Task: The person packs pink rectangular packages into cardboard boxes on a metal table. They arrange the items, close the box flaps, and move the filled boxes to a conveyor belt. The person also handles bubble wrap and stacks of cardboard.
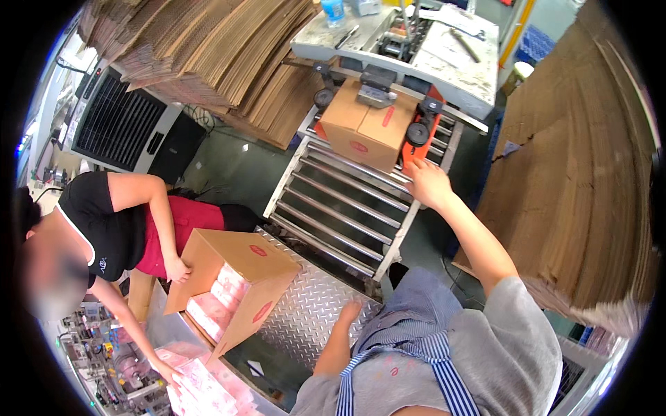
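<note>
A closed cardboard carton (361,128) sits in the tape sealing machine (378,87), between orange side guides and black wheels. My right hand (427,182) reaches to the near end of the right orange guide (415,154), close to the carton's near right corner. Its fingers are stretched out and I see nothing held in them. My left hand (349,313) is low over the diamond-pattern metal plate (316,305), near my apron; its fingers do not show clearly. To its left stands an open carton (267,281) with pink packs (218,301) inside.
A co-worker (118,222) at left touches the open carton with one hand and pink packs with the other. A roller conveyor (340,208) runs from the metal plate to the sealing machine. Flat cardboard stacks stand at back left (222,62) and right (569,173).
</note>
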Available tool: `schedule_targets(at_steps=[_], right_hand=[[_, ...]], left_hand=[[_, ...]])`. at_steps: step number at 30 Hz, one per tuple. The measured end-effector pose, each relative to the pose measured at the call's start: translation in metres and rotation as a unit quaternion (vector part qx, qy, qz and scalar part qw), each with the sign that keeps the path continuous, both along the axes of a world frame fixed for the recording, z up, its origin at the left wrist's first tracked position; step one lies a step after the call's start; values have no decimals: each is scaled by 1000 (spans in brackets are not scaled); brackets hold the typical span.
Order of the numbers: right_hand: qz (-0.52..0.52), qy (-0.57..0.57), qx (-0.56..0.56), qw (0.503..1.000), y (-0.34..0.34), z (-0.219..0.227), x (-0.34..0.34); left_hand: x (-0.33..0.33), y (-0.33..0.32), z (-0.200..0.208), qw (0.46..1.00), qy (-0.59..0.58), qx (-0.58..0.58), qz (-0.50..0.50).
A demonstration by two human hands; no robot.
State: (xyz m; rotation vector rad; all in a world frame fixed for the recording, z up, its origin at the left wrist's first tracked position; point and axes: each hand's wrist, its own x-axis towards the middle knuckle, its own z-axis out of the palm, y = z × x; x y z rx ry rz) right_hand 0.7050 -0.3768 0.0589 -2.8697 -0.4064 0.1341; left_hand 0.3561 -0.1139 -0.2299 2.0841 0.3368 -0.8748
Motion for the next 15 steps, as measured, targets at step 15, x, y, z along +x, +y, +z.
schedule_targets(at_steps=[15], right_hand=[[-252,-537,-246,767,-232,333,-317]], left_hand=[[-248,105,-17,961,88,148,-215]])
